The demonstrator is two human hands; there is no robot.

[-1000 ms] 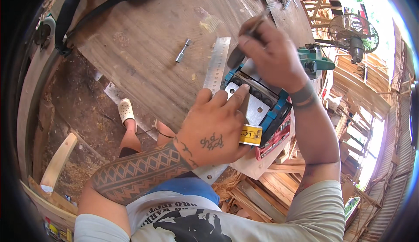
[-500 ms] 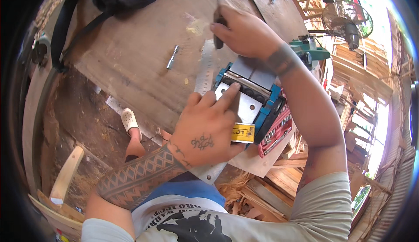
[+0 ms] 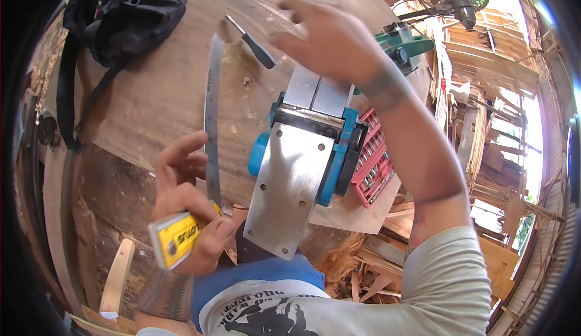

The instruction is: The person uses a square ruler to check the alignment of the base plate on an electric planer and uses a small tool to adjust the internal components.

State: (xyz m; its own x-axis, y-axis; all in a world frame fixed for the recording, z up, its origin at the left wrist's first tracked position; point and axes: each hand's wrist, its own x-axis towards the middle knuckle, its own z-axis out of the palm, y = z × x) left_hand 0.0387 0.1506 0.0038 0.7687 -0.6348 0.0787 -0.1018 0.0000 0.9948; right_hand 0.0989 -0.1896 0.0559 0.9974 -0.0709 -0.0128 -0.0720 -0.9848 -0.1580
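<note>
The left hand point(image 3: 196, 200), at the near edge of the bench point(image 3: 160, 103), is closed around the yellow-and-silver stock of a square point(image 3: 181, 237); its ruled steel blade seems to join that stock behind the fingers and points away over the wood. The right hand point(image 3: 330, 45) grasps nothing, its fingers spread and blurred above the far end of a blue planer point(image 3: 339, 160); whether the palm touches the metal I cannot tell. The planer sits between the two arms, sole upward, its shiny drilled plate point(image 3: 289, 184) reaching past the bench edge towards the lap. A screwdriver point(image 3: 259, 51) with a dark handle lies just beside the right hand's fingers. Right of the planer is an open red case point(image 3: 373, 160) of small metal pieces, and beyond the right wrist a green power tool point(image 3: 408, 48). A black bag point(image 3: 133, 18) slumps at the far left, a fan point(image 3: 455, 0) stands at the far right, and timber point(image 3: 496, 63) is piled below it
</note>
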